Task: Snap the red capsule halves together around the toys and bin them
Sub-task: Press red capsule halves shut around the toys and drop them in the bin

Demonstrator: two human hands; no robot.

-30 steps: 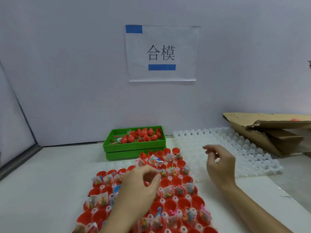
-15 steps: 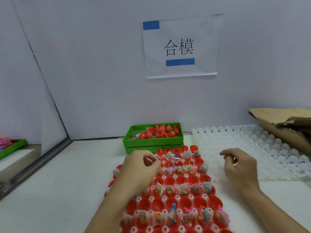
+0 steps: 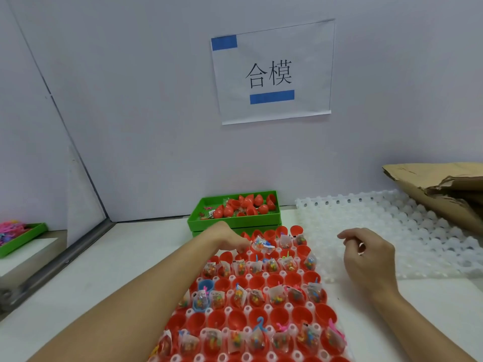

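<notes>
— two hands, what moved?
— your left hand (image 3: 230, 237) reached further up the capsule tray (image 3: 264, 304) — grip unclear. right hand (image 3: 366, 253) loosely curled, empty. green bin (image 3: 235, 220) beyond awaits capsules.

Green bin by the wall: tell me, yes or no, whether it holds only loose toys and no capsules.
No: the green bin already holds a pile of red capsules.

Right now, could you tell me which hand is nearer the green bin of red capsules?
Left hand reaches just before the green bin; right hand hovers farther right.
</notes>
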